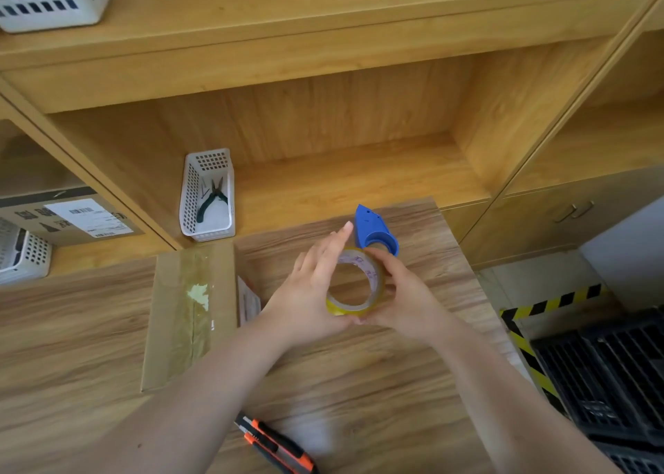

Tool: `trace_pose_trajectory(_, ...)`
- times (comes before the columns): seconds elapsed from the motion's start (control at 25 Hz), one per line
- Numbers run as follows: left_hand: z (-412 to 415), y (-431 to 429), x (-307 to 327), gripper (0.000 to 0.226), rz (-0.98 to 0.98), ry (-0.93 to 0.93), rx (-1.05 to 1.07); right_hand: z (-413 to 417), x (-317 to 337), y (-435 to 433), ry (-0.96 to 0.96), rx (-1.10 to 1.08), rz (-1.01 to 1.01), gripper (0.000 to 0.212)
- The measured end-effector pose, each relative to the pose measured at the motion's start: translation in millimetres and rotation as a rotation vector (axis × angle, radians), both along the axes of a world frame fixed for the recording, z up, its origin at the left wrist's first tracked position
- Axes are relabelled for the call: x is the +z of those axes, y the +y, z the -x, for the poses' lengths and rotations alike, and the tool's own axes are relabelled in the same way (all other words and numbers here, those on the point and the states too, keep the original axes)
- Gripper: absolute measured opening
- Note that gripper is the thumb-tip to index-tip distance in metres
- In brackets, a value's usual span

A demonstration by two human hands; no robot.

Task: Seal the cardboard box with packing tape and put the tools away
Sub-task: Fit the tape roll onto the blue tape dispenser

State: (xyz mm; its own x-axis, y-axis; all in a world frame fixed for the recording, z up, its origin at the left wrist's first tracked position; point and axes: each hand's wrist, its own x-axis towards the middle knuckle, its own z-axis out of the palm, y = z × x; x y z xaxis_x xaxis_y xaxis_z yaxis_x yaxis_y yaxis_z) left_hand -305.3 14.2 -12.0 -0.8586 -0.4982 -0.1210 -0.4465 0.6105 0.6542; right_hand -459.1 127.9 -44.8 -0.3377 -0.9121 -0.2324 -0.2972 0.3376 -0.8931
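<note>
A white basket (191, 193) on the shelf (359, 179) held pliers (212, 200). Above the table (72, 330), right of the cardboard box (187, 312), the left hand (312, 294) and right hand (399, 294) together gripped the tape roll (375, 276), the right one's fingers curled round it.

The orange utility knife (277, 445) runs off the bottom edge. The tape roll (373, 279) hides the near end of the blue tape dispenser (372, 227), and print inside the roll's core is too blurred to read.

Wooden shelving (323, 78) rose behind the wood-grain surface (72, 330); right of it stood a cabinet (539, 229), above a pale floor (503, 283) with hazard tape (553, 303).
</note>
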Motion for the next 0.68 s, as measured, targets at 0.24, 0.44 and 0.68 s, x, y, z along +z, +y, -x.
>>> trace_pose_trajectory(0.24,29,-6,-26,0.135,-0.181,0.077,0.258,28,-7,-6,0.028,-0.142,0.058,0.089)
trace_pose_trajectory(0.44,61,-16,-38,0.116,-0.260,0.064,0.331,49,-10,-22,0.033,-0.255,0.098,0.099)
trace_pose_trajectory(0.68,101,-35,-39,0.084,-0.381,0.028,0.439,76,-14,-39,0.007,-0.328,0.092,0.098)
